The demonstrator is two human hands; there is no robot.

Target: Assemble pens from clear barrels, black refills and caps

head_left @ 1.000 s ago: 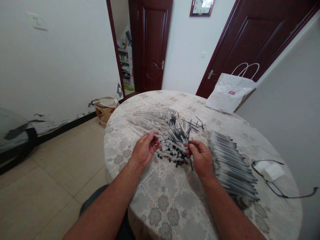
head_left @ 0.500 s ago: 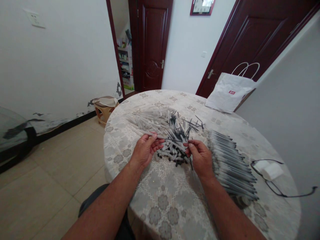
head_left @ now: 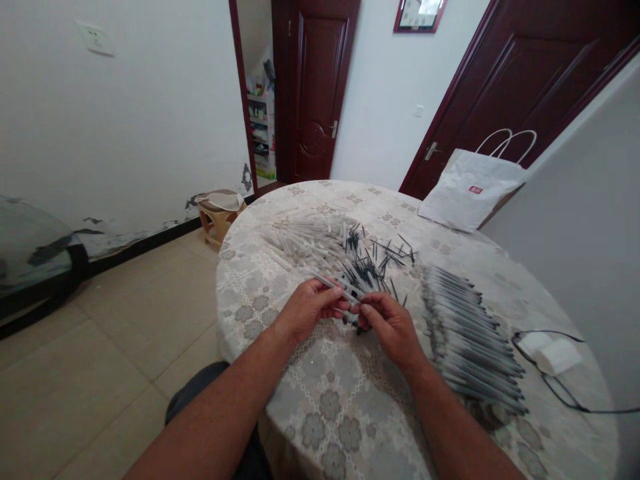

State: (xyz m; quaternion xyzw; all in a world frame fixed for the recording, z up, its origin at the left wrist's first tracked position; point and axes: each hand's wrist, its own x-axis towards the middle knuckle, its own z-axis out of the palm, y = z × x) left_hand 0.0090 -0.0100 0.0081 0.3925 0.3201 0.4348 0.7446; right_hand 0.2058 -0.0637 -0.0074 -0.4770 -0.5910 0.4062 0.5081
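My left hand [head_left: 311, 308] is closed round a whitish pen barrel [head_left: 323, 276], which slants down to the right. At the barrel's lower right end the fingers of my right hand [head_left: 393, 327] are pinched, almost touching the left fingertips. Whether a refill sits inside the barrel cannot be made out. Just beyond the hands lie a heap of pale pen barrels [head_left: 305, 239] and a bunch of thin black refills [head_left: 364, 272]. Small black plugs [head_left: 359, 330] show partly beneath my fingers. To the right of my right hand, many grey pens [head_left: 473, 333] lie side by side in a row.
A patterned cloth covers the round table [head_left: 325, 393]. Black-framed glasses [head_left: 560, 393] and folded white tissue [head_left: 557, 353] lie at the right edge. A white paper bag [head_left: 470, 190] stands at the back right. A low stool [head_left: 217, 220] is on the floor beyond the left edge.
My hands have come together. The dark thin refill that stretched between them is no longer visible there. The view has shifted slightly, so the scene sits further right.
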